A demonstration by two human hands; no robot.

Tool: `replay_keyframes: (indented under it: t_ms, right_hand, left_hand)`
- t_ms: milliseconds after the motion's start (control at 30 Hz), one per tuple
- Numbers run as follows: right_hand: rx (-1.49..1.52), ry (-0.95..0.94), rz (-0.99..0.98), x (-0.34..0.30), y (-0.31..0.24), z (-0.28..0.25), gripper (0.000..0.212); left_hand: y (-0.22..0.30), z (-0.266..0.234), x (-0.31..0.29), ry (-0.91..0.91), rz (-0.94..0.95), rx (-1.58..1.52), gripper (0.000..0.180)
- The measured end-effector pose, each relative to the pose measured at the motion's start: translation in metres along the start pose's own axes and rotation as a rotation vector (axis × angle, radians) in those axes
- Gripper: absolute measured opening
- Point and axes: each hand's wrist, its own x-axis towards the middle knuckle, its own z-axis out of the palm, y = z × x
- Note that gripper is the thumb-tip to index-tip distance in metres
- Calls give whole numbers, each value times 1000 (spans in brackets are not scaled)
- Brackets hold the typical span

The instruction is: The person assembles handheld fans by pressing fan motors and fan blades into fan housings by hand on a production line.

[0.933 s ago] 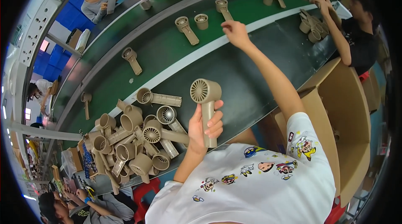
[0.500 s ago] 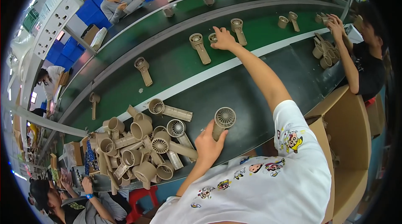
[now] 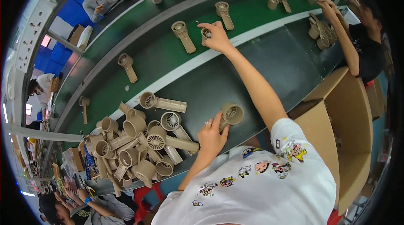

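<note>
My left hand (image 3: 213, 137) is closed around the handle end of a beige plastic handheld-fan housing (image 3: 232, 115). It holds this housing tilted over the dark worktable, with the round ribbed cup facing away from the fingers. My right hand (image 3: 218, 38) is stretched out to the near edge of the green belt, its fingers closed around a beige round fan part (image 3: 206, 33). The inside of that part is mostly covered by the fingers. Close to it on the belt lie one fan piece with a handle (image 3: 183, 36) and another fan piece (image 3: 224, 15).
A pile of beige fan housings (image 3: 134, 141) covers the left of the worktable (image 3: 269, 63). The green conveyor belt (image 3: 158, 59) carries more fan pieces beyond a white rail. An open cardboard box (image 3: 349, 141) stands at my right. A co-worker (image 3: 366, 44) works at far right.
My right hand has closed on the round part and drawn it toward me, away from its neighbours. My left hand has tipped the housing to the right. The view has shifted.
</note>
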Motion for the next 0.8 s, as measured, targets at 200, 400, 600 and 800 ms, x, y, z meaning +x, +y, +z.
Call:
replay_keyframes:
  t_ms: [200, 400, 600, 800]
  right_hand:
    - [210, 33, 99, -72, -83, -60, 77]
    - [125, -30, -65, -165, -137, -125, 74]
    - [244, -286, -25, -245, -160, -163, 85]
    - [327, -346, -228, -259, -155, -150, 71]
  left_hand:
    - [5, -10, -1, -240, -46, -54, 49]
    - [2, -26, -5, -159, 68, -194, 62]
    - [26, -58, -9, 173, 387, -292, 48]
    - [28, -47, -10, -87, 441, -357, 15]
